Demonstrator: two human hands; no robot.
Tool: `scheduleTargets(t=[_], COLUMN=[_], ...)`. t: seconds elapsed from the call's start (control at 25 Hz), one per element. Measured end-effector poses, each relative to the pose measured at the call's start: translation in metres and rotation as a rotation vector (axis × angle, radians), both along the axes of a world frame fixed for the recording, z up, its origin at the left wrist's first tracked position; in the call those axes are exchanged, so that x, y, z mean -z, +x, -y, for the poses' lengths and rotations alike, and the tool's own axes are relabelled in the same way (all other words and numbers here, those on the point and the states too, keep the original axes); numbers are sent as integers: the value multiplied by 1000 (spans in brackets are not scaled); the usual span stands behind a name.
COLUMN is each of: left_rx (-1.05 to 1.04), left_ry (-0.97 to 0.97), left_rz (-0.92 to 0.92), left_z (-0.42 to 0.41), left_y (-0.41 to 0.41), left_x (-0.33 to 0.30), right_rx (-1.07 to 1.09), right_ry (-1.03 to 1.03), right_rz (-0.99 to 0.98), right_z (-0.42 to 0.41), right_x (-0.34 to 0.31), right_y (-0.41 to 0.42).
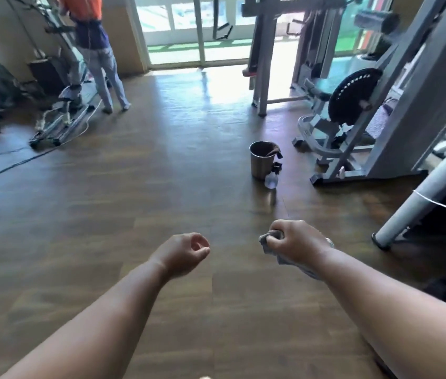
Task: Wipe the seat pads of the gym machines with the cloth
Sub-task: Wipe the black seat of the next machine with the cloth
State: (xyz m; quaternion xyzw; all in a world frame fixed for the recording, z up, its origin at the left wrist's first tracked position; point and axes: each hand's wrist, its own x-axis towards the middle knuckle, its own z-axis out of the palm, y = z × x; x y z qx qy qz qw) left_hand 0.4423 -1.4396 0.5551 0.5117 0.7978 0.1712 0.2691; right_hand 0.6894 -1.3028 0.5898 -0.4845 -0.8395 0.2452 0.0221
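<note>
While both hands hover over floor, right hand (295, 240) fists grey cloth (271, 246) trailing wristward, left hand (186, 248) loosely curled, empty.

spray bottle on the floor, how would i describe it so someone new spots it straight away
Look at the grey gym machine on the right side of the wooden floor; a metal bucket stands just in front of it. The spray bottle stands against the bucket's right side, nearer the camera. It is small and clear with a black trigger, unlike the taller, opaque bucket.

I am gripping a grey cloth (271, 246) over brown wood-grain floor (161, 187); a silver bucket (261, 162) is standing ahead, someone's orange shirt (86, 6) showing beyond.
</note>
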Motion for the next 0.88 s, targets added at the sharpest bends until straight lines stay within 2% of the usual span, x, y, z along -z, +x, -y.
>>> scheduleTargets(t=[0.2,0.4,0.64,0.88], left_rx=[125,177,72,-15], left_ry=[12,27,30,28], left_rz=[-26,-66,-112,-114], left_z=[-130,-261,-417,-539], left_y=[-72,-127,-219,-293], left_x=[-18,-23,-37,-33], right_rx=[148,128,15,-32], right_ry=[-31,17,32,54], right_rz=[-21,-12,-53,-94], right_z=[-92,-221,-410,-545], right_x=[7,8,-10,-22], right_y=[-54,-119,-228,-306])
